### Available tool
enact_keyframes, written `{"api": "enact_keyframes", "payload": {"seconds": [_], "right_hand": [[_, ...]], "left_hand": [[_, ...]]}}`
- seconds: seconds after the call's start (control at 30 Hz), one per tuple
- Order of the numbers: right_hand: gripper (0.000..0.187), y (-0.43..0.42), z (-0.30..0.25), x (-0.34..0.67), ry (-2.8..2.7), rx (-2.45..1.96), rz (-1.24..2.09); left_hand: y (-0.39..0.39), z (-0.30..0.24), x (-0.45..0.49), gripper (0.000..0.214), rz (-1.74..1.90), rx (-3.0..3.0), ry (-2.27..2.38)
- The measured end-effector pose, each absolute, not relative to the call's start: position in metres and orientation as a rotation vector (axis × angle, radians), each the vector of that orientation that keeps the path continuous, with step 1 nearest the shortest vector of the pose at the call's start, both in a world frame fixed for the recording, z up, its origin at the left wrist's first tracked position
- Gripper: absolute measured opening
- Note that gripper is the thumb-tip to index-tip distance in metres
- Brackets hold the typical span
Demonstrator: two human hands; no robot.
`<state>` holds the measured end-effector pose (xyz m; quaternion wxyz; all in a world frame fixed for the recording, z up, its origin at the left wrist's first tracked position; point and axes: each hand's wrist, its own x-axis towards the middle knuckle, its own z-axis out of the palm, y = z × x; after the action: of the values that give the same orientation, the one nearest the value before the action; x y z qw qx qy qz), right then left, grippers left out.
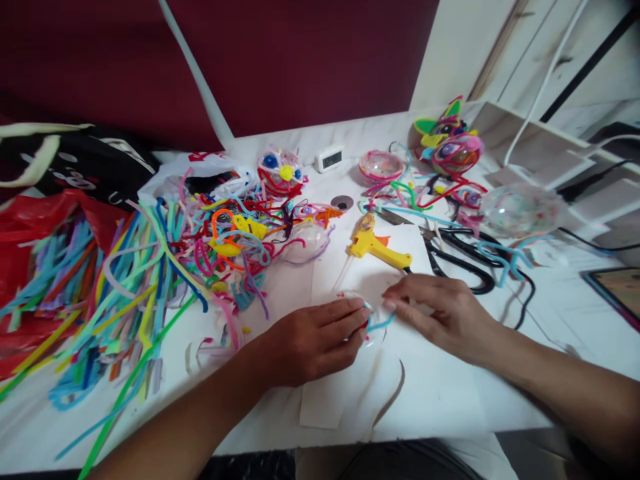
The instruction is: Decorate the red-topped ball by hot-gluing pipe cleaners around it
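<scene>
The single head view looks forward and down from above the near edge of the white table, with the left hand and right hand close below, mid-frame, and the maroon panel farther off.

dim light — soft blur, stretched edges

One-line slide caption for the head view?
Left hand holding a partly hidden clear piece, right hand at the end of a blue strand, yellow glue gun lying beyond.
</scene>
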<state>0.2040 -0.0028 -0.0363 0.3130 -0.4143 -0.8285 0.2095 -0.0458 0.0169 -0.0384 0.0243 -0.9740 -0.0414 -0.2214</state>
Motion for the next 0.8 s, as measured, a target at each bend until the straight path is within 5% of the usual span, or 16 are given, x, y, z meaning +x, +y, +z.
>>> {"api": "enact_keyframes", "payload": {"seconds": [0.17, 0.8], "right_hand": [[0.023, 0.02, -0.038, 0.224, -2.348, -1.286, -0.053], [0.057, 0.071, -0.03, 0.169, -2.558, -1.875, 0.008]], "left_hand": [[0.018, -0.044, -0.048, 0.015, -0.701, -3.011, -0.113], [0.015, -0.051, -0.051, 0.021, -0.687, -3.052, -0.078]]}}
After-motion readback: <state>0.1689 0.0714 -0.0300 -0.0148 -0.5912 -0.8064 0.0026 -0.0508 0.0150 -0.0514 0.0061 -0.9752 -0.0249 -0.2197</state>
